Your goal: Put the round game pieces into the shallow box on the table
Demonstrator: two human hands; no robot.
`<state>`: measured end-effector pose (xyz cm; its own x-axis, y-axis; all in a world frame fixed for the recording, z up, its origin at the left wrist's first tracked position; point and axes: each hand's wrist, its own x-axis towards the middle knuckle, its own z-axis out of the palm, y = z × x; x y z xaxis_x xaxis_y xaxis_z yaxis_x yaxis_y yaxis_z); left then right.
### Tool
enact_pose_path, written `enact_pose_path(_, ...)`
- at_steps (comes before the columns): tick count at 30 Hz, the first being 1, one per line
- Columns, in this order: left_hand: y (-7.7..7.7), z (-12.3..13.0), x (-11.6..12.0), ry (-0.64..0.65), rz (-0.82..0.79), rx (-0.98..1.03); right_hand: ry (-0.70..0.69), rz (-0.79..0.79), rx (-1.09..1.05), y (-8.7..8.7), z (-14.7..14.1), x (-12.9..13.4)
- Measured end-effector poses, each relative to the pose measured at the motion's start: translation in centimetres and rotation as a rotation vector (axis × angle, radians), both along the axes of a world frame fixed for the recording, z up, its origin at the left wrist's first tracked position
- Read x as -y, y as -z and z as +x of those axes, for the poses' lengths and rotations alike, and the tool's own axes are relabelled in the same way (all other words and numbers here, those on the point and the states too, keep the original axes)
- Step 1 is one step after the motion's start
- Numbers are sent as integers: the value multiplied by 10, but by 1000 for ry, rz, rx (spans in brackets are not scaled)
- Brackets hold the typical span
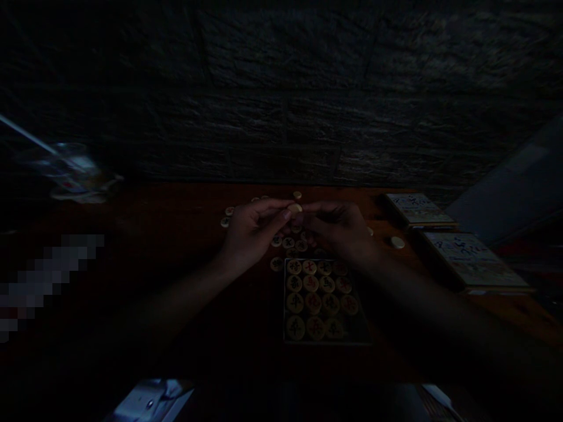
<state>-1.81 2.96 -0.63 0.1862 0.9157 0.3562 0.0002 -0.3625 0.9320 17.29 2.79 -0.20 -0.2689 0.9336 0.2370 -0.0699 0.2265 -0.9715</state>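
Note:
In the dim light, a round pale chess piece (295,208) is pinched between the fingertips of both hands, above the middle of the table. My left hand (253,225) grips its left side, and my right hand (338,225) touches it from the right with fingers bent. Below the hands, a box (364,328) holds rows of round pieces with red and black characters; its bottom right corner has no piece. Loose pieces (288,242) lie on the table between the hands and the box, partly hidden by the fingers.
Two flat boxes with printed lids (417,208) lie at the right. A loose piece (397,242) is beside them, and another (297,194) is behind the hands. A clear cup (73,170) stands at the left. A dark stone wall (281,117) rises behind the table (176,205).

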Motion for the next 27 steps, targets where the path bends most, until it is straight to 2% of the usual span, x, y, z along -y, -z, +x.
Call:
enact_pose_path(4,-2,2,3,1,7,-13,66,47,36,0,-1,1)
enact_pose_path(8,-4,3,3,16,-9,11,159,222,94,0,-1,3)
enact_pose_path(12,-3,3,0,55,-113,83,194,323,146,2,1,6)
enact_pose_path(18,-3,3,0,194,-321,224,263,504,276,2,6,4)
enact_pose_path(27,-6,2,-2,217,-354,297,247,479,290,-3,3,4)
